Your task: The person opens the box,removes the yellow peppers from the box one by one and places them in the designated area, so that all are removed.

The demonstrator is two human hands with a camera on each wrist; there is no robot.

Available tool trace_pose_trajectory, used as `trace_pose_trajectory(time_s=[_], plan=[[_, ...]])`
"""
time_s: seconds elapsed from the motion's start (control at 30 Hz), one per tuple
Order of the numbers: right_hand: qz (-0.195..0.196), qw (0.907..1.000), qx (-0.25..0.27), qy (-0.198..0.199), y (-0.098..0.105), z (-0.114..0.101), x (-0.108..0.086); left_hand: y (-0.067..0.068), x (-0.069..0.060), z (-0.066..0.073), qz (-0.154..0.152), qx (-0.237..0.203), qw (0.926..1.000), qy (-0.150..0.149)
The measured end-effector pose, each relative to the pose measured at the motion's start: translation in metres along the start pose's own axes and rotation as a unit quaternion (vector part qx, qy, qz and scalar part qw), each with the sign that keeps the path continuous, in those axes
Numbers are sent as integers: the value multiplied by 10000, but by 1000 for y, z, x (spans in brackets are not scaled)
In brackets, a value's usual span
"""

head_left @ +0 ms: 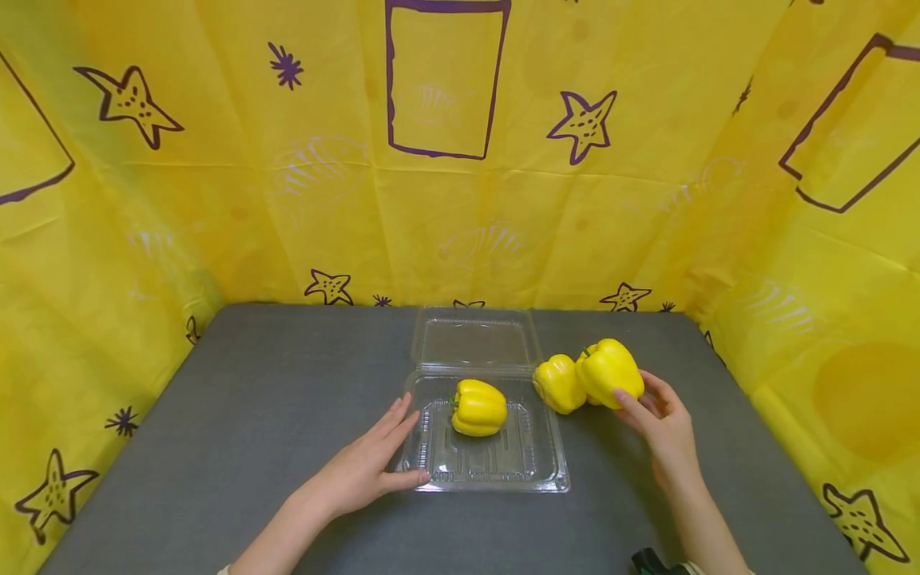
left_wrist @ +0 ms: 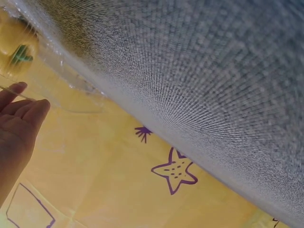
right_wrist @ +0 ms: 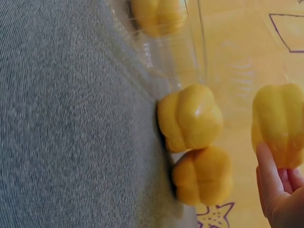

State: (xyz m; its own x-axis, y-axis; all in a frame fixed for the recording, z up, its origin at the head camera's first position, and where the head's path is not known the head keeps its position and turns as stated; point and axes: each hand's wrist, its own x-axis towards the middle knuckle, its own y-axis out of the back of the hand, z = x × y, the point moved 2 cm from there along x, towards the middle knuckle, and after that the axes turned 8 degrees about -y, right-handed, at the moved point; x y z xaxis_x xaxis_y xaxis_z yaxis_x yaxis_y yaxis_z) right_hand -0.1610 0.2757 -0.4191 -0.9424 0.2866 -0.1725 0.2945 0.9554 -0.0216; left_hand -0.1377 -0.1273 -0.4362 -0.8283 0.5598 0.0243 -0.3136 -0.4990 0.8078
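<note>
A yellow bell pepper (head_left: 480, 409) with a green stem lies on its side in a clear plastic clamshell container (head_left: 496, 484), whose lid (head_left: 474, 342) is folded back. At the container's left edge, my left hand (head_left: 370, 463) touches the rim with fingers extended. My right hand (head_left: 664, 427) holds a second yellow bell pepper (head_left: 611, 371) between thumb and fingers, lifted above the table to the right. Two more bell peppers, a nearer one (right_wrist: 190, 118) and a farther one (right_wrist: 203, 175), sit on the table beside the container. In the head view the held pepper mostly hides one of them.
A dark grey cloth-covered table (head_left: 287, 375) lies under everything. Yellow curtains (head_left: 446, 200) printed with starfish and fish surround it at the back and sides. A black object (head_left: 650, 561) shows at the right wrist.
</note>
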Motion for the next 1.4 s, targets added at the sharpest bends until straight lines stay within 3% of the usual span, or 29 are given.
trace_pose_trajectory(time_s=[0.5,0.93,1.4], plan=[[277,9971,669,-216,12,1,7,-2,0,-2,13,15,10000,-51],[642,9870,1339,-614,23,6,18,-2,-1,-2,61,-63,10000,-47],[996,9771,1777,-617,33,10,26,-3,-1,-3,23,-77,10000,-2]])
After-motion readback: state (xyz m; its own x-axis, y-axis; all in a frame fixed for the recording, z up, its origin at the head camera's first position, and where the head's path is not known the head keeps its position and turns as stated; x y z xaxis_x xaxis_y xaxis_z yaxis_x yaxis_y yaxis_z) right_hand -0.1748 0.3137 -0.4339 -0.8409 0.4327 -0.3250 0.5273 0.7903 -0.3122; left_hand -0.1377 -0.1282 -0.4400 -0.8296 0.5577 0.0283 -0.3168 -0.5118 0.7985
